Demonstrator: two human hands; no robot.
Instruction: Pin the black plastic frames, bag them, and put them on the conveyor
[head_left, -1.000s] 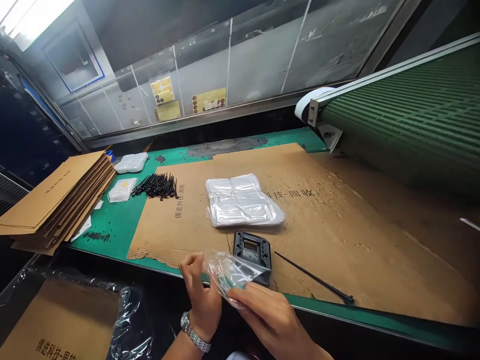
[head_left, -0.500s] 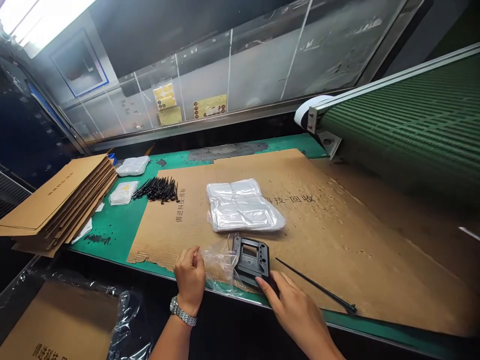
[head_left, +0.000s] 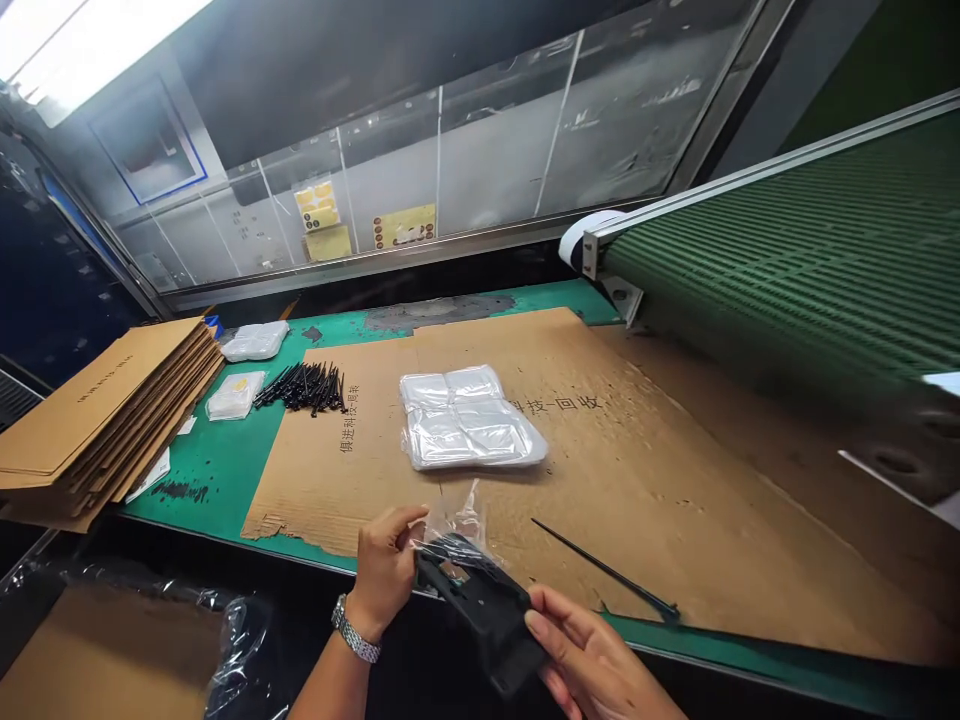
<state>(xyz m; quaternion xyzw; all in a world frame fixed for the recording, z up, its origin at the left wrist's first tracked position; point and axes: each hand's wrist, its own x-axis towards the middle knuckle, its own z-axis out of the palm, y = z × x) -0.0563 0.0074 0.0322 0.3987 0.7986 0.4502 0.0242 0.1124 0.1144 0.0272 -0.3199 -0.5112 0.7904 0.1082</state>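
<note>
A black plastic part (head_left: 484, 610) with a rectangular cutout is tilted over the bench's front edge. My right hand (head_left: 592, 655) grips its near right end between thumb and fingers. A clear plastic bag (head_left: 466, 520) covers the part's far left end. At that end, my left hand (head_left: 390, 555) is closed on the bag, with a metal watch on the wrist. Just beyond lies a tied stack of clear plastic bags (head_left: 469, 418). To the right, a single black rod with a wider end (head_left: 607, 568) rests on the cardboard.
Flat cardboard (head_left: 300, 490) covers much of the green bench. At left are a pile of black rods (head_left: 307, 388), more bag stacks (head_left: 236, 396) and folded cartons (head_left: 105, 400). A green conveyor belt (head_left: 810, 220) slopes over the right side. A plastic-lined box (head_left: 112, 650) stands lower left.
The black part has been tilted and drawn toward me, its far end now inside the bag's mouth. My left hand has moved right and up against it. The view has shifted slightly.
</note>
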